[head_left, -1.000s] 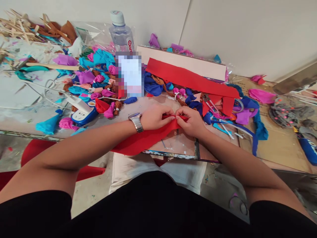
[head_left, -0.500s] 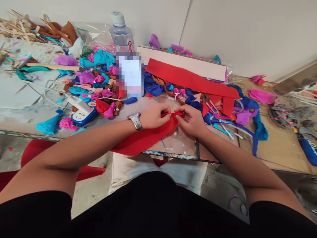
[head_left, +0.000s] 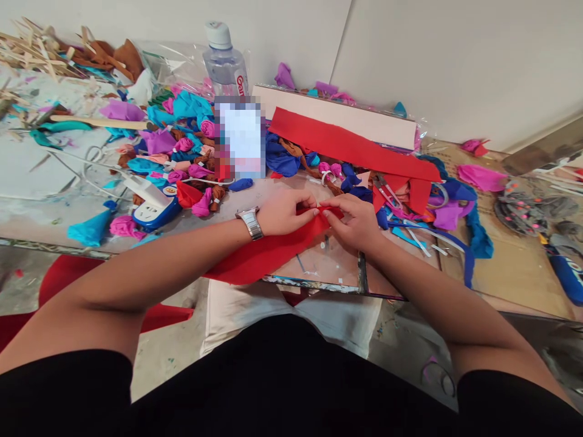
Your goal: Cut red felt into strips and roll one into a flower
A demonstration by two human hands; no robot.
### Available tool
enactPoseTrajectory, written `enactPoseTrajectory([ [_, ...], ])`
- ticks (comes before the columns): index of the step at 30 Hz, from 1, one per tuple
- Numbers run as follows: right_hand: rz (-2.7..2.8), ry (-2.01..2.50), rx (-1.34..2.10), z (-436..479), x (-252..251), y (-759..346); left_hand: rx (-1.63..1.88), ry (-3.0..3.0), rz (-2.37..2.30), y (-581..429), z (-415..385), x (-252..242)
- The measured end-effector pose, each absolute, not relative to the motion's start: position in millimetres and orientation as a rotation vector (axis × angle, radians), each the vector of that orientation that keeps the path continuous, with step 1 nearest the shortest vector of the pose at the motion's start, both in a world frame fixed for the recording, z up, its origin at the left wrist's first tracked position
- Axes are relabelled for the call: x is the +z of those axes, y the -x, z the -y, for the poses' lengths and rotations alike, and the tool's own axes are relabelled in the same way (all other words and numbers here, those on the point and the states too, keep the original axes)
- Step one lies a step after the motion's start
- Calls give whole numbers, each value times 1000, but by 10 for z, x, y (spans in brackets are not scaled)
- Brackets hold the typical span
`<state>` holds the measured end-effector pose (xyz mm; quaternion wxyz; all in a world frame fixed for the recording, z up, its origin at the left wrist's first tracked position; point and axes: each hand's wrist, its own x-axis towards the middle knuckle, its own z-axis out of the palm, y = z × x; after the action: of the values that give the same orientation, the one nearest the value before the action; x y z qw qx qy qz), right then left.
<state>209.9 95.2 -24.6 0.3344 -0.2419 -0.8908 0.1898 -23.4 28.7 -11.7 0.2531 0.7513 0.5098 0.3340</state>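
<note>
A long strip of red fabric (head_left: 259, 258) runs from under my left forearm up to my fingertips, its lower left part hanging past the table's front edge. My left hand (head_left: 289, 211), with a metal watch (head_left: 249, 223) at the wrist, pinches the strip's upper end between thumb and fingers. Close beside it, my right hand (head_left: 353, 220) pinches the same end, where the cloth looks gathered or folded. The fingertips of both hands nearly meet. Exactly how the cloth is folded between them is hidden.
Behind my hands lie a pixelated bright phone (head_left: 241, 139), a water bottle (head_left: 225, 67) and another red strip (head_left: 346, 142). A blue and white power strip (head_left: 157, 209) sits left among rolled cloth pieces. Scissors (head_left: 387, 191) and scraps lie right, beside cardboard (head_left: 514, 261).
Both hands keep their pinch on the red fabric in nearly the same place. My right fingers have shifted very slightly left, closer to the left fingertips.
</note>
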Motion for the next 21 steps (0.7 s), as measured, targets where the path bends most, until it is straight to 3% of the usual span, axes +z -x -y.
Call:
enactPoseTrajectory([
  [21,2216,760,674,-965,-228,-2072,840,-2123,-1448,214,-278,-62],
])
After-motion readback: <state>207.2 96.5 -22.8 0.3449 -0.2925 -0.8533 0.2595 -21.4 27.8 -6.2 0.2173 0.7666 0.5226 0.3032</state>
